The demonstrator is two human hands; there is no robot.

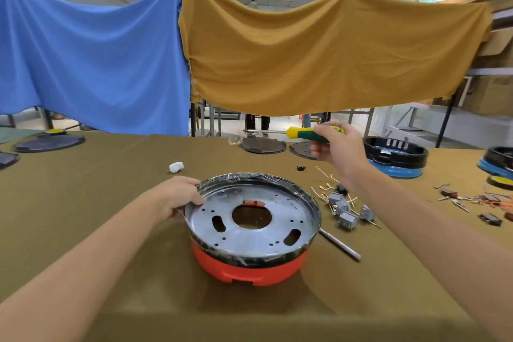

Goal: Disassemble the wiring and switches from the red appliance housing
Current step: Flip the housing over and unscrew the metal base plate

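**Holding the housing steady, screwdriver raised behind it**

Sitting at the near middle of the olive-covered table (83,230) is the red appliance housing (249,269), its silver metal plate (249,233) facing up inside a black rim wrapped in clear film. The plate shows one large round centre hole and two oblong slots, plus many small screw holes.

The left hand (177,197) is the nearer one: its fingers curl over the far-left rim and grip it. The right hand (338,147) is lifted clear of the table, up and to the right behind the housing, well apart from it, fingers closed around the green-and-yellow handle of a screwdriver (305,133). The tool's long axis lies roughly level, shaft pointing left, so by my reading the tip must swing down and toward the person before it can meet the plate.

Just right of the housing lie removed parts: about four grey switch blocks (345,212) with loose pale wires (323,172), and one metal rod (340,244) poking out from under the rim. Farther right sits another cluster of wires and small dark parts (472,200); its count is unclear. One white wad (176,167) lies behind. One blue-based housing (395,159) stands far right, with a second cut off at the edge.
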